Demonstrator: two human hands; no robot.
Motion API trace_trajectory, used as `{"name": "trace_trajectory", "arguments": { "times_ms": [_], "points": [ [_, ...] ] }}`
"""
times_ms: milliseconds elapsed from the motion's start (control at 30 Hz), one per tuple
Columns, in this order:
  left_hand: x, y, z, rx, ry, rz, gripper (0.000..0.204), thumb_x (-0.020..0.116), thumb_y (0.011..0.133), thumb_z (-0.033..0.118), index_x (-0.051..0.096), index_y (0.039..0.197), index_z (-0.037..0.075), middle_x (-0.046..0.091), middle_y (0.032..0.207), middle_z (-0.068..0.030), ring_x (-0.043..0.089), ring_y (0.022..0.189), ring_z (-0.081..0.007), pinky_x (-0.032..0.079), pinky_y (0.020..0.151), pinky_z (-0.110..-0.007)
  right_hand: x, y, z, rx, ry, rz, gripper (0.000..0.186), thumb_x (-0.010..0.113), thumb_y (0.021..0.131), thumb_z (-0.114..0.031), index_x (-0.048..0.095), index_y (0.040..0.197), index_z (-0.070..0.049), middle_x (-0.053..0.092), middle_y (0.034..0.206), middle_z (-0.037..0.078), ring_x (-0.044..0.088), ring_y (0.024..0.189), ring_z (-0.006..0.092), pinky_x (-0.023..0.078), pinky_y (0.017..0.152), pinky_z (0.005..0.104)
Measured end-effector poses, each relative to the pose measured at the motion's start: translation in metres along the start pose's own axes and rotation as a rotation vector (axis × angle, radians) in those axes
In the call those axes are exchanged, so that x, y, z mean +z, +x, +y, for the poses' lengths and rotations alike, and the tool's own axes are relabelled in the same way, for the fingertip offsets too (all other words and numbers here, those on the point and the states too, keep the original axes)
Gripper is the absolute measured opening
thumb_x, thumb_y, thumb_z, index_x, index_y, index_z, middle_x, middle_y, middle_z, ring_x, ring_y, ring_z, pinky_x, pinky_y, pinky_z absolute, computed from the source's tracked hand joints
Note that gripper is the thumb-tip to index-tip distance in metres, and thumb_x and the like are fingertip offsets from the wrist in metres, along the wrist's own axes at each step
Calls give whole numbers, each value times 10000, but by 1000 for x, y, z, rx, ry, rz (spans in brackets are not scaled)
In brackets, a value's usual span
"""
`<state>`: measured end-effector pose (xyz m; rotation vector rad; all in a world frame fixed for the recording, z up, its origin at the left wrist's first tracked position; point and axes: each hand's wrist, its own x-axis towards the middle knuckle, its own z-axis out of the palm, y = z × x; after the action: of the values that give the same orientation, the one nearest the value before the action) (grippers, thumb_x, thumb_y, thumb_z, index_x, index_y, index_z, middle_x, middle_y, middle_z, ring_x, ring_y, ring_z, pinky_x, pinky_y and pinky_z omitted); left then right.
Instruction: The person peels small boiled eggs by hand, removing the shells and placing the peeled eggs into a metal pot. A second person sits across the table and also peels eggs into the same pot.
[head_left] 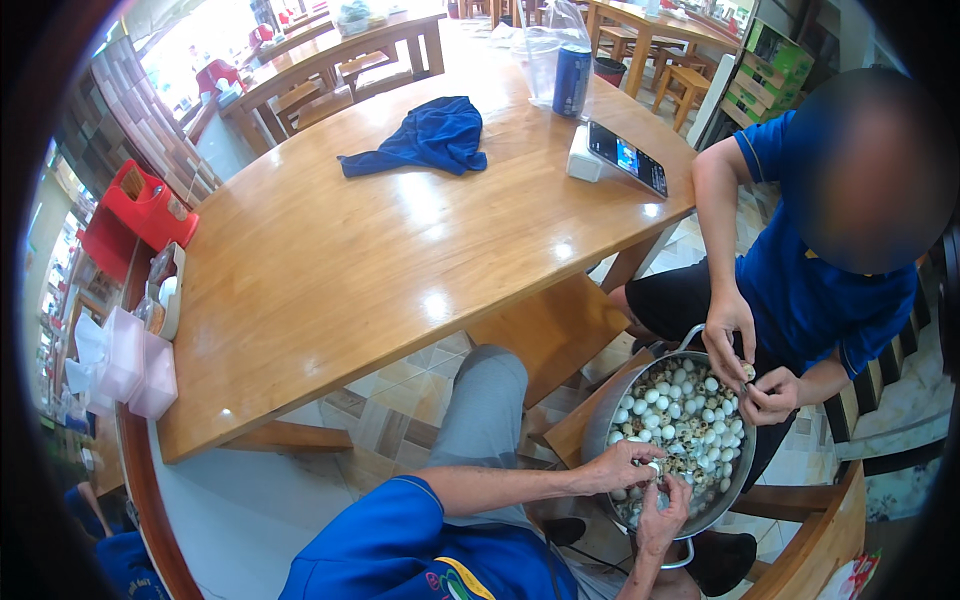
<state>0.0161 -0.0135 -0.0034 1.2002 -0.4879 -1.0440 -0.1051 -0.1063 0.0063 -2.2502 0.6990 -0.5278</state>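
Note:
A large metal pot (594, 425) holds many small eggs (664, 403), peeled white ones mixed with speckled ones and bits of shell. Over its near side, my left hand (618, 467) and my right hand (664, 512) meet with fingertips closed around a small quail egg (656, 467). The egg is partly hidden by the fingers, so how much shell is on it is unclear. Across the pot, a co-worker's hands (768, 396) pinch another quail egg (748, 371) above the rim.
Left of the pot stands a wooden table (330, 290) with a blue cloth (430, 138), a propped phone (628, 158) and a blue can (571, 82). Pink tissue boxes (140, 365) line its left side. A wooden stool (555, 330) and chair (820, 530) flank the pot.

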Motion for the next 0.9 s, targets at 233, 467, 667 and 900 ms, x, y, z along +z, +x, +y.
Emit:
{"name": "trace_trajectory", "arguments": {
  "times_ms": [233,467,667,900],
  "points": [
    [-6,5,-7,-74,-128,-106,240,577,829,181,562,963,-18,585,844,-44,554,723,-87,478,614,-227,8,6,-16,-135,-25,72,167,618,760,-33,580,914,15,559,796,112,568,711,215,451,653,310],
    [-5,3,-2,-97,-156,-83,227,582,825,184,565,944,-8,582,837,-38,552,716,-86,479,614,-221,6,4,-16,-161,-15,32,153,558,818,-57,580,942,29,596,834,124,576,722,232,452,655,326],
    [-4,2,-1,-82,-169,-80,194,591,813,170,562,888,-6,571,791,-36,549,679,-87,480,592,-220,11,3,-14,-115,24,71,136,523,834,-48,580,935,25,609,778,146,587,654,248,455,594,335],
    [-2,0,0,-56,-153,-95,160,608,790,150,542,816,6,551,722,-24,530,619,-77,452,540,-214,10,2,-16,-212,-141,37,93,483,824,4,533,900,22,552,732,181,557,658,351,431,568,415]
  ]
}}
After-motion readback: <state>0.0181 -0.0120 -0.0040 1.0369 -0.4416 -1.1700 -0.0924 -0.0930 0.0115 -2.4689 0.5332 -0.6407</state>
